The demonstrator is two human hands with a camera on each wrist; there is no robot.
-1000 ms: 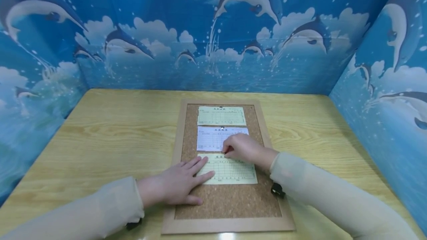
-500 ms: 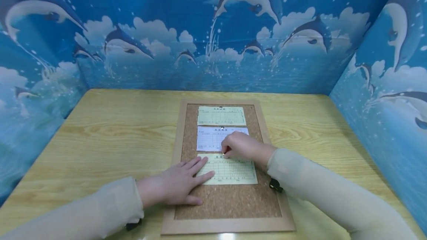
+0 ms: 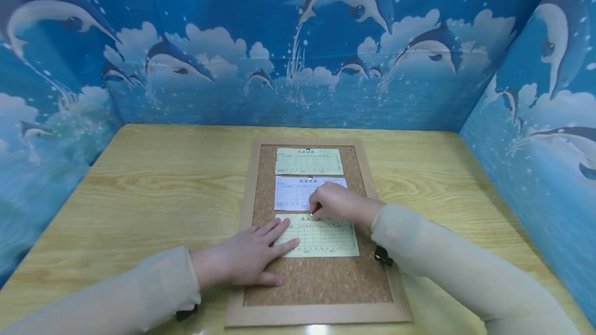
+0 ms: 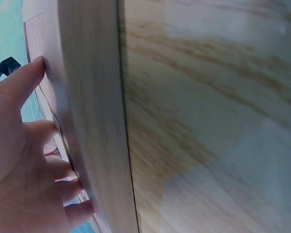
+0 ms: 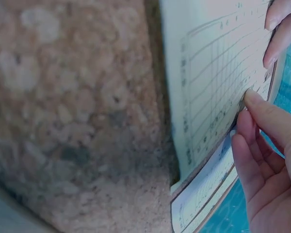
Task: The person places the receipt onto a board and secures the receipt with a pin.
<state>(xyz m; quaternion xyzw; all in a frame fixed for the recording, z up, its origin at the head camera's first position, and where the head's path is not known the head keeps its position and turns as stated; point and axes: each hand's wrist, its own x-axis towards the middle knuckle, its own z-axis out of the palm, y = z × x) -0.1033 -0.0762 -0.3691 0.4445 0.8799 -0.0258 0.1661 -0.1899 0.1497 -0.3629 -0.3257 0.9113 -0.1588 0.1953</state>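
Observation:
A cork board (image 3: 321,283) with a light wooden frame lies on the table, bearing three printed form slips in a column. My left hand (image 3: 249,255) rests with spread, straight fingers on the board's left side, its fingertips on the left part of the lowest, pale green slip (image 3: 321,239). At that slip's top edge my right hand (image 3: 337,203) pinches a small shiny pushpin (image 3: 311,214), mostly hidden by the fingers. In the right wrist view, thumb and index finger meet at the paper's edge. The right hand covers part of the white-lilac middle slip (image 3: 291,194).
A pale green top slip (image 3: 309,163) has a small pin (image 3: 308,150) at its upper edge; the middle slip has another pin (image 3: 310,178). The wood-grain table (image 3: 177,185) is bordered by blue dolphin-print cloth (image 3: 209,92) behind and at both sides.
My right hand has shifted slightly left and away from me, and its wrist has turned a little; the shiny pin shows more beneath the fingers. My left hand stays in place.

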